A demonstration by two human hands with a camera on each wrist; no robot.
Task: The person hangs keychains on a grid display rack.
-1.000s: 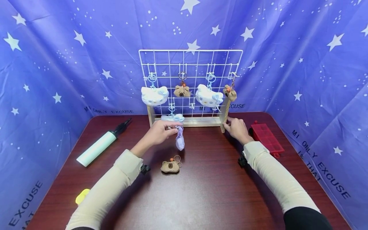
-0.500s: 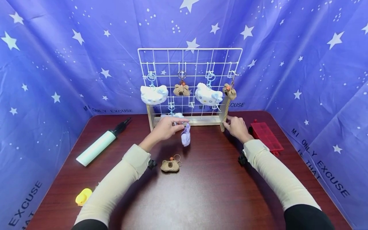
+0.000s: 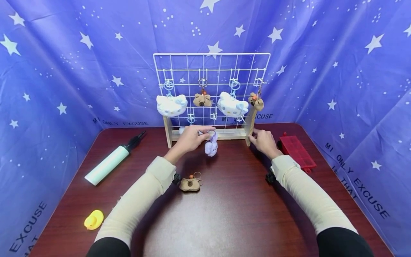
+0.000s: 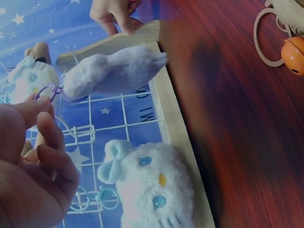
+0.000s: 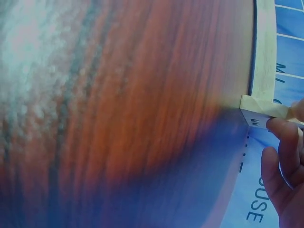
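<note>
My left hand [image 3: 192, 137] pinches the purple ring of a pale purple plush keychain [image 3: 211, 147], which hangs below the fingertips in front of a white wire grid rack [image 3: 212, 54]. In the left wrist view the ring [image 4: 46, 93] sits between thumb and finger, near a white wire hook [image 4: 83, 135]. A white cat plush [image 4: 156, 185] hangs low on the rack, mostly behind my left hand in the head view. My right hand [image 3: 264, 142] grips the right wooden foot [image 5: 259, 114] of the rack with thumb and fingers.
Two white cat plushes, left [image 3: 171, 106] and right [image 3: 232, 107], and two brown bear plushes [image 3: 202, 100] hang higher up. A brown bear keychain [image 3: 189, 185] lies on the table. Around it are a yellow duck [image 3: 94, 220], a pale green pump [image 3: 107, 165] and a red compartment box [image 3: 298, 151].
My left hand has moved right and slightly up along the rack, carrying the purple plush keychain, which has turned to show its face. My right hand has stayed on the wooden foot.
</note>
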